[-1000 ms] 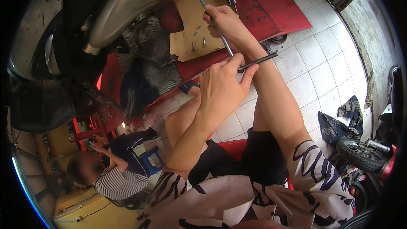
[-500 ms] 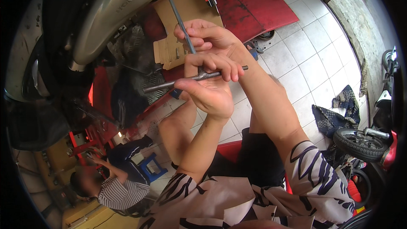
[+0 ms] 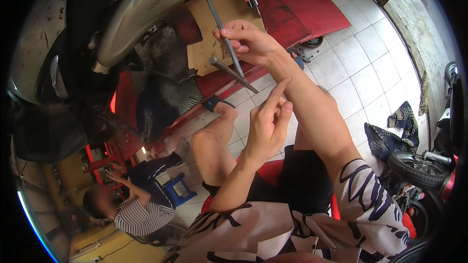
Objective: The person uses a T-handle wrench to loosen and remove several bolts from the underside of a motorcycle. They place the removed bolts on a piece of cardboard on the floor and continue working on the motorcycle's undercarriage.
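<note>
A steel T-handle wrench (image 3: 212,10) slants from the grey motorcycle body panel (image 3: 141,14) at the upper left down toward me. My right hand (image 3: 246,43) pinches its long shaft between thumb and fingers. The wrench's crossbar sticks out below that hand, tilted and untouched. Just nearer to me, my left hand (image 3: 267,129) is apart from the tool, index finger stretched out and thumb raised, with nothing in it. Where the wrench's far tip meets the motorcycle, the contact is hidden by the panel's edge.
A cardboard sheet (image 3: 229,5) with small metal parts lies on the red lift platform (image 3: 312,9). Another person in a striped shirt (image 3: 141,221) is at lower left, beside a blue stool (image 3: 179,189). A loose wheel (image 3: 417,168) and a checked cloth (image 3: 390,136) lie at right.
My left hand has come off the crossbar and drawn back toward me. The crossbar has turned to a different angle. My right hand stays on the shaft. The view has shifted slightly.
</note>
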